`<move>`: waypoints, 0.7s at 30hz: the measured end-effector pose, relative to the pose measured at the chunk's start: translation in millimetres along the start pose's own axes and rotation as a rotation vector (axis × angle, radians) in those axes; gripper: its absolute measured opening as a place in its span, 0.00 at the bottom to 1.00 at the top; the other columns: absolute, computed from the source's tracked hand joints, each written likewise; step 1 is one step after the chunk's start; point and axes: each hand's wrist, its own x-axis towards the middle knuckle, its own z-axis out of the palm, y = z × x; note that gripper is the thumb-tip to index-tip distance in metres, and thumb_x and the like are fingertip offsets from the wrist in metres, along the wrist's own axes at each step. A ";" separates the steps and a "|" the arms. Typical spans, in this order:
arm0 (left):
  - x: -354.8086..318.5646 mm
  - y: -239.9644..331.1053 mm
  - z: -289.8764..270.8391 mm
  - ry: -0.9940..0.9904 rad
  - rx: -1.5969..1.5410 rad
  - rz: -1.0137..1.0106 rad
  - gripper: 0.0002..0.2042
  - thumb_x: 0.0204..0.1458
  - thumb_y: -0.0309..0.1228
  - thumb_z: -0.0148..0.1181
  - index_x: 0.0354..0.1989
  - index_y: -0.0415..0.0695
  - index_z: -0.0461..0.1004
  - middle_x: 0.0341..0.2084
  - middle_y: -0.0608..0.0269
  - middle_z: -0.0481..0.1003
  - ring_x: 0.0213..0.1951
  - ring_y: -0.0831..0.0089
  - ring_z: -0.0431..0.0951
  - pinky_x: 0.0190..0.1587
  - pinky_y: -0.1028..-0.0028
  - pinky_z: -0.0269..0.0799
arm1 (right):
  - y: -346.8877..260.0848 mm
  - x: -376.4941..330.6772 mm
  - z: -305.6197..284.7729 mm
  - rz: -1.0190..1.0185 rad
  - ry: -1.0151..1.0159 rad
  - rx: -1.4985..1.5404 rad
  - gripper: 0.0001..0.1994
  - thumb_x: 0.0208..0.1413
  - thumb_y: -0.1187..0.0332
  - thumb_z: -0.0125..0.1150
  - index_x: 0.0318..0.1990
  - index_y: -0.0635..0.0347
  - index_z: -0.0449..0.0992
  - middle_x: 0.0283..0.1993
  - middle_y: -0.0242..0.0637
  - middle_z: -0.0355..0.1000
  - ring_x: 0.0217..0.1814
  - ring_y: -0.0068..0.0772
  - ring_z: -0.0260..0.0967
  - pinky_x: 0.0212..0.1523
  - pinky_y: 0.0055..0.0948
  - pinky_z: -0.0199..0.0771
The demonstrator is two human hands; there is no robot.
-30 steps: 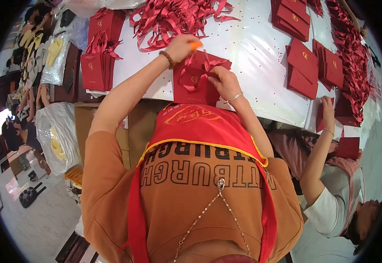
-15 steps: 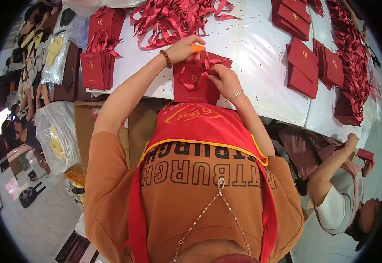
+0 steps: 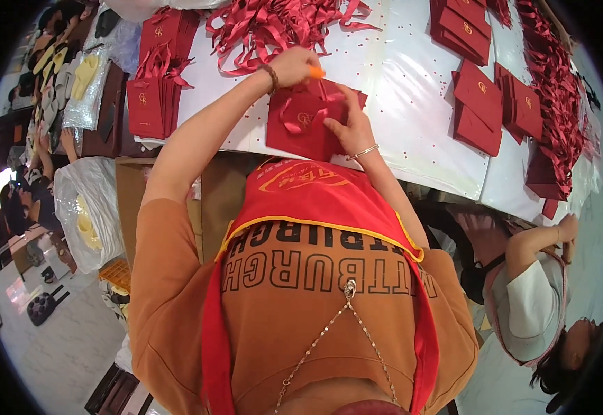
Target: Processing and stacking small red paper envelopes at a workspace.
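Observation:
A dark red paper gift bag (image 3: 298, 142) lies in front of me at the table's near edge, a loop of red ribbon (image 3: 291, 126) across its front. My left hand (image 3: 296, 67) is closed at the bag's top edge, pinching the upper end of the ribbon. An orange cover (image 3: 316, 72) wraps one of its fingertips. On the bag's right part rests my right hand (image 3: 354, 128), thumb and forefinger apart, with the forefinger stretched towards the top edge. What lies under its other fingers is hidden.
Loose red ribbons (image 3: 273, 34) are heaped beyond my hands. Red bags stand in stacks at left (image 3: 150, 107) and right (image 3: 478, 107), with a long beribboned row (image 3: 550, 97) farther right. A co-worker (image 3: 530, 297) is at the right; an open carton (image 3: 130, 200) stands below the table's left edge.
My right hand has loosened its pinch on the ribbon and its fingers have spread upward. My left hand has shifted slightly up and left. The co-worker's arm has moved outward.

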 end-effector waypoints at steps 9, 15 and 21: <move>-23.6 -2.3 -28.3 0.636 -0.535 0.026 0.15 0.52 0.31 0.50 0.47 0.40 0.61 0.31 0.62 0.70 0.28 0.78 0.72 0.27 0.81 0.68 | 6.1 1.8 5.6 -0.078 -0.097 0.060 0.29 0.42 0.77 0.59 0.55 0.56 0.60 0.51 0.44 0.64 0.53 0.36 0.62 0.50 0.25 0.61; -80.2 -45.0 30.2 0.681 -0.170 0.002 0.27 0.44 0.42 0.60 0.48 0.39 0.61 0.40 0.48 0.71 0.45 0.59 0.71 0.46 0.70 0.65 | -30.6 11.8 24.1 0.009 -0.049 0.268 0.25 0.46 0.72 0.58 0.54 0.62 0.60 0.50 0.41 0.64 0.51 0.30 0.62 0.52 0.24 0.59; -153.5 -57.0 -68.0 0.940 -0.177 0.065 0.23 0.37 0.32 0.67 0.41 0.39 0.65 0.30 0.63 0.71 0.33 0.77 0.70 0.36 0.78 0.67 | -45.6 21.6 49.3 0.182 -0.202 0.557 0.23 0.53 0.67 0.53 0.56 0.59 0.56 0.37 0.35 0.68 0.33 0.20 0.65 0.30 0.18 0.64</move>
